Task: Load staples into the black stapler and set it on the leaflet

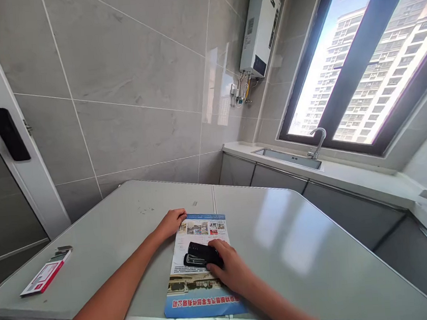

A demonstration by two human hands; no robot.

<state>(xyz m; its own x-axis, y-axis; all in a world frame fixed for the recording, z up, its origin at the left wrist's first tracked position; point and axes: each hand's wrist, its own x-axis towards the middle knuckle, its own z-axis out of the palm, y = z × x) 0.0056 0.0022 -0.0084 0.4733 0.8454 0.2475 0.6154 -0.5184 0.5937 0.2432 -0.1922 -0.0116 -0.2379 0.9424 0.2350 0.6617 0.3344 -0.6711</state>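
Observation:
A printed sheet or booklet [199,309] with blue bands, small photos and red characters lies on the table in front of me. My right hand [227,267] is closed around the back of a black stapler [202,252], thumb below and fingers above. The stapler is over the middle of the sheet, its jaws apart and facing left. My left hand [172,223] is at the sheet's far left corner, fingers curled onto its edge. The underside of the stapler is hidden.
A small white and red box [47,274] lies on the left of the table [275,283], a greyish piece [63,249] at its far end. A seam crosses the tabletop. Beyond stand a counter with a sink [294,158] and faucet [319,142]. A door [19,185] is at left.

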